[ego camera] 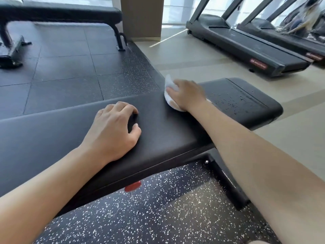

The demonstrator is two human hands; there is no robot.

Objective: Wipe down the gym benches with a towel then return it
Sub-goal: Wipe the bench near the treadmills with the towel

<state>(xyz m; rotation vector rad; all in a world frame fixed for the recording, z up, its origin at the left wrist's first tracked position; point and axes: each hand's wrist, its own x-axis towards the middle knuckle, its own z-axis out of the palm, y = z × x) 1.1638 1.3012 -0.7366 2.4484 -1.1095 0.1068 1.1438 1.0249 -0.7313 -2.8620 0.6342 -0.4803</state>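
Towel [169, 93] lies bunched and white on the near bench [175, 131], pinned beneath the right hand [187, 95], whose fingers curl over it and press it against the black pad. Only the cloth's far edge and a bit near the wrist peek out from under the palm. Just beyond that hand, toward the bench's end, small water droplets [235, 99] speckle the padding.

The left hand [113, 129] rests on the same pad, nearer the person and well apart from the towel; its fingers are loosely bent with the tips touching the surface, and it holds nothing. Both bare forearms reach in from the lower edge of the view.

Under the bench lies dark rubber flooring [158, 217] flecked with white. A second bench [61, 13] stands at the upper left, and two treadmills [246, 43] sit on the pale floor at the upper right.
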